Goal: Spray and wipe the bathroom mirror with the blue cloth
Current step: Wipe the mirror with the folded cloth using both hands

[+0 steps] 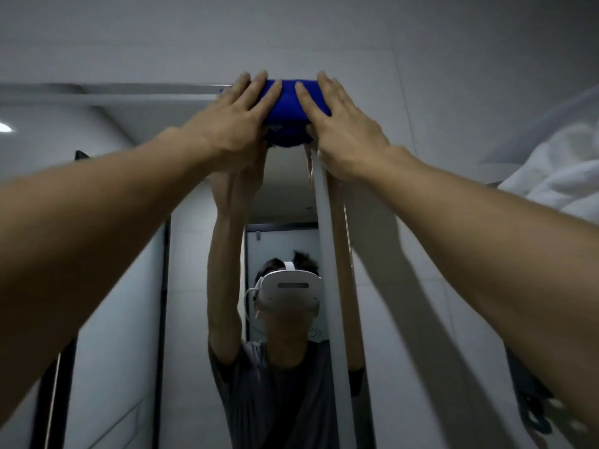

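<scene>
The blue cloth (290,106) is pressed flat against the top edge of the bathroom mirror (136,286), high above me. My left hand (238,119) lies on its left half with fingers straight and spread. On the right half my right hand (340,124) presses with straight fingers too. Both arms reach up and forward. The mirror reflects a person with raised arms and a white headset. No spray bottle is in view.
The mirror's right edge is a pale vertical strip (330,286), with a grey tiled wall (453,92) beyond it. White fabric (557,176) hangs at the far right. Dark objects (531,406) hang low on the right wall.
</scene>
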`<state>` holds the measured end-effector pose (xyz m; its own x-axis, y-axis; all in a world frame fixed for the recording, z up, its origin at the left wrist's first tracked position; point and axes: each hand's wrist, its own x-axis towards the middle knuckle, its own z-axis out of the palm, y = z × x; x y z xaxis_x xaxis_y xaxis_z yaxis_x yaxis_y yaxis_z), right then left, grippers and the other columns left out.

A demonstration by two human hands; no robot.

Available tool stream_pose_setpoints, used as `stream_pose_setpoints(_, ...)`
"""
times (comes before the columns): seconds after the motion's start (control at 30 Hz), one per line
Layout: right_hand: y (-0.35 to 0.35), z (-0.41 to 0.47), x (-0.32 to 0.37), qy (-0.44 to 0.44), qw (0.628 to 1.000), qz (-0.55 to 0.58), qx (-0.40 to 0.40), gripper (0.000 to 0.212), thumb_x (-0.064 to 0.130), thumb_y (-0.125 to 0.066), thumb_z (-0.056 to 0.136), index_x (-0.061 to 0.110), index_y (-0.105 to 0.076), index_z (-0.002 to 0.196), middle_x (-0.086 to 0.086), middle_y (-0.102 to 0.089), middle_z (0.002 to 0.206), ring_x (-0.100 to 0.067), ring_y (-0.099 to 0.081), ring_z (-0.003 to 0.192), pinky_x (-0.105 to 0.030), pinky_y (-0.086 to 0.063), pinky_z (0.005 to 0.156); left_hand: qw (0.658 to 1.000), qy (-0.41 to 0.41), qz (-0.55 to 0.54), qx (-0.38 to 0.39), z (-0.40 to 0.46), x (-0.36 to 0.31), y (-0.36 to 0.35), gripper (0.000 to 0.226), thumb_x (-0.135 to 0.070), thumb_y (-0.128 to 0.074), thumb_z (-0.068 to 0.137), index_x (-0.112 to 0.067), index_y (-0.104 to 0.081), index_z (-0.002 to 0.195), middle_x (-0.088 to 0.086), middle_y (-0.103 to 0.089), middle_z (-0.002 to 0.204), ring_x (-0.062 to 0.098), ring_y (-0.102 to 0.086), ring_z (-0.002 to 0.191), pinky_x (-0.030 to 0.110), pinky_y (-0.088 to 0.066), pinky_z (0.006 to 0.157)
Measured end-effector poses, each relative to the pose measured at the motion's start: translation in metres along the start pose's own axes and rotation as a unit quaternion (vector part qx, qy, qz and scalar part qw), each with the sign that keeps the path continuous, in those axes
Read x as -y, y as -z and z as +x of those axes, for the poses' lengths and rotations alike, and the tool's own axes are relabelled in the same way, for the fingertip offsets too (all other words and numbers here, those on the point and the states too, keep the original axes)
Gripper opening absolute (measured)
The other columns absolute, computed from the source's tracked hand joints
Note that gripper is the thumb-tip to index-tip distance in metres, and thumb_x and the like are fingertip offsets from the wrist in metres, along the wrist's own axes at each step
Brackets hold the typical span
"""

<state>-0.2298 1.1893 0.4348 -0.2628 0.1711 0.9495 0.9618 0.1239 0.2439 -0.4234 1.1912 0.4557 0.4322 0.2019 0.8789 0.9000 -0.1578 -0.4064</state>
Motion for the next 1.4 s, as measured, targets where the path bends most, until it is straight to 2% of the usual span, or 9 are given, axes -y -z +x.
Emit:
stream_pose_setpoints(0.27, 0.004, 0.025, -0.001, -0.014, 1.0, -0.011, -0.021, 0.058, 0.028, -0.03, 0.108, 0.026, 0.0, 0.158, -0.011, 0.008, 0.165, -0.029, 0.006, 0.152, -0.045, -0.016, 0.12, 0.999, 0.028, -0.015, -0.003, 0.027, 0.01, 0.003, 0.07, -0.031, -0.042, 0.105, -0.023, 0.003, 0.158, 0.009, 0.009, 0.167, 0.031, 0.009, 0.152, 0.049, 0.0, 0.122)
stream_pose_setpoints(0.53, -0.005, -0.022, 0.013, 0.003, 0.999, -0.028, -0.029, 0.06, 0.031, -0.034, 0.107, 0.023, -0.004, 0.158, -0.016, -0.003, 0.164, -0.034, -0.004, 0.15, -0.05, -0.017, 0.12, 1.0, -0.015, -0.005, -0.027, -0.023, 0.003, -0.009, 0.07, -0.031, -0.043, 0.104, -0.02, -0.002, 0.159, 0.014, 0.002, 0.167, 0.036, 0.004, 0.152, 0.052, -0.004, 0.122)
stream_pose_setpoints(0.67, -0.006, -0.067, 0.02, 0.024, 0.998, -0.051, -0.004, 0.061, 0.037, -0.032, 0.106, 0.025, -0.003, 0.158, -0.017, -0.008, 0.162, -0.034, -0.008, 0.15, -0.054, -0.02, 0.117, 0.998, -0.041, 0.0, -0.039, -0.072, -0.013, -0.024, 0.066, -0.04, -0.038, 0.104, -0.02, -0.006, 0.159, 0.021, -0.007, 0.165, 0.041, -0.004, 0.151, 0.052, -0.007, 0.122)
stream_pose_setpoints(0.87, -0.014, -0.149, 0.037, 0.017, 0.999, -0.037, 0.021, 0.063, 0.038, -0.038, 0.104, 0.026, -0.008, 0.158, -0.017, -0.015, 0.161, -0.033, -0.014, 0.148, -0.054, -0.027, 0.112, 0.998, -0.051, -0.018, -0.042, -0.147, -0.05, -0.041, 0.065, -0.041, -0.035, 0.102, -0.017, -0.013, 0.159, 0.021, -0.018, 0.163, 0.041, -0.013, 0.15, 0.055, -0.008, 0.122)
stream_pose_setpoints(0.97, -0.02, -0.198, 0.041, 0.019, 0.999, -0.025, 0.029, 0.063, 0.033, -0.045, 0.101, 0.024, -0.017, 0.157, -0.019, -0.023, 0.158, -0.036, -0.023, 0.145, -0.053, -0.032, 0.109, 0.997, -0.066, -0.023, -0.042, -0.191, -0.075, -0.054, 0.066, -0.032, -0.046, 0.1, -0.013, -0.019, 0.158, 0.022, -0.022, 0.162, 0.04, -0.017, 0.15, 0.056, -0.012, 0.121)
stream_pose_setpoints(1.1, -0.029, -0.271, 0.052, 0.013, 1.0, 0.003, 0.026, 0.062, 0.025, -0.057, 0.096, 0.021, -0.033, 0.153, -0.023, -0.039, 0.15, -0.039, -0.04, 0.135, -0.051, -0.04, 0.103, 0.994, -0.081, -0.039, -0.055, -0.252, -0.111, -0.071, 0.059, -0.026, -0.043, 0.099, -0.01, -0.029, 0.155, 0.023, -0.029, 0.159, 0.04, -0.023, 0.148, 0.057, -0.018, 0.119)
stream_pose_setpoints(1.2, -0.034, -0.331, 0.061, 0.014, 0.999, 0.036, 0.017, 0.057, 0.025, -0.063, 0.093, 0.02, -0.046, 0.147, -0.023, -0.049, 0.14, -0.04, -0.051, 0.121, -0.05, -0.044, 0.095, 0.992, -0.101, -0.068, -0.043, -0.305, -0.136, -0.083, 0.065, -0.014, -0.058, 0.092, -0.01, -0.034, 0.153, 0.022, -0.031, 0.158, 0.04, -0.025, 0.148, 0.06, -0.023, 0.116)
stream_pose_setpoints(1.33, -0.039, -0.413, 0.078, 0.0, 0.995, 0.089, 0.037, 0.053, 0.021, -0.072, 0.086, 0.021, -0.059, 0.137, -0.022, -0.057, 0.131, -0.038, -0.054, 0.114, -0.048, -0.045, 0.09, 0.987, -0.117, -0.11, -0.022, -0.379, -0.168, -0.099, 0.059, -0.009, -0.056, 0.088, -0.013, -0.048, 0.146, 0.022, -0.045, 0.151, 0.039, -0.035, 0.143, 0.06, -0.028, 0.114)
stream_pose_setpoints(1.4, -0.043, -0.45, 0.089, -0.011, 0.993, 0.105, 0.058, 0.053, 0.018, -0.076, 0.082, 0.022, -0.062, 0.134, -0.021, -0.059, 0.128, -0.036, -0.054, 0.113, -0.047, -0.046, 0.088, 0.982, -0.121, -0.144, -0.002, -0.415, -0.186, -0.108, 0.054, -0.012, -0.054, 0.087, -0.013, -0.05, 0.141, 0.019, -0.042, 0.15, 0.038, -0.036, 0.14, 0.06, -0.027, 0.115)
